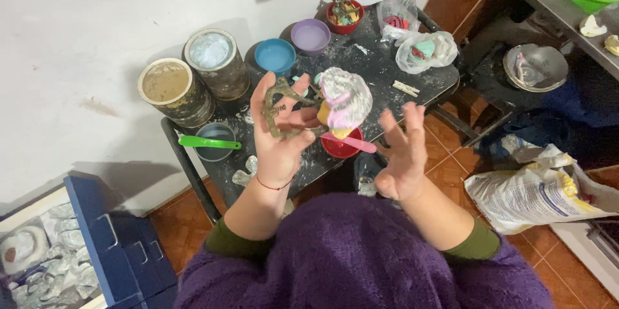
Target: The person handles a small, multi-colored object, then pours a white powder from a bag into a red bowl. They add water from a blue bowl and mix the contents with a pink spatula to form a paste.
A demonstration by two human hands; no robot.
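Nearest the lens, a fuzzy purple sweater (pixel 361 257) over green cuffs, two bare forearms rising from it. Left hand (pixel 278 130), red thread at the wrist, closed around one brownish metal hinged frame (pixel 284 110) carrying one lumpy mould of white plaster with pink and yellow parts (pixel 345 101); mould just right of the fingers, tilted, plaster crusted grey-white on top, pink beneath, yellow at the bottom edge. Right hand (pixel 401 153) beside the mould, not touching, fingers spread wide, holding nothing. Under the grip, one small red bowl (pixel 340 146) with one pink spatula (pixel 351 142) across it, on a black plaster-spattered table (pixel 387 70). Left of the grip, two grimy round tins (pixel 193 80), and below them one grey cup (pixel 215 140) with one green spatula (pixel 207 143) across it. Beyond the grip, three small bowls: blue (pixel 275 55), lilac (pixel 310 36), red (pixel 343 17). Farther right, two clear plastic bags (pixel 422 48). Far lower left, one blue drawer unit (pixel 116 244).
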